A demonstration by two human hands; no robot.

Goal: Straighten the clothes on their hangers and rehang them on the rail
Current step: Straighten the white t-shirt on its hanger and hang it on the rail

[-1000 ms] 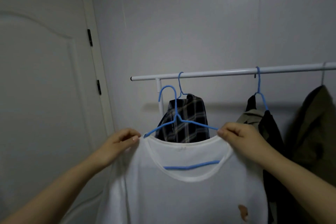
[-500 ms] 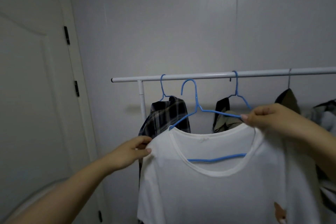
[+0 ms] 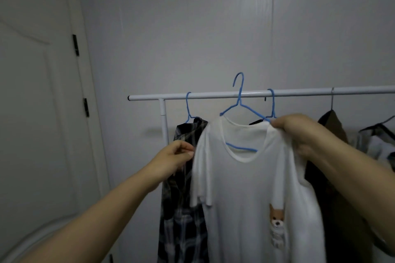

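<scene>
Gripping white T-shirt [image 3: 252, 188] (bear print, no legible writing), right hand [image 3: 299, 130].

White T-shirt [image 3: 245, 188] hem cut off below; plaid shirt [image 3: 181, 209] half hidden.

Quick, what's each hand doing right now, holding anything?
Left hand: fingers curled beside the sleeve of the white cotton T-shirt; whether they pinch it cannot be told.
Right hand: grips the T-shirt's shoulder on the blue wire hanger.
</scene>
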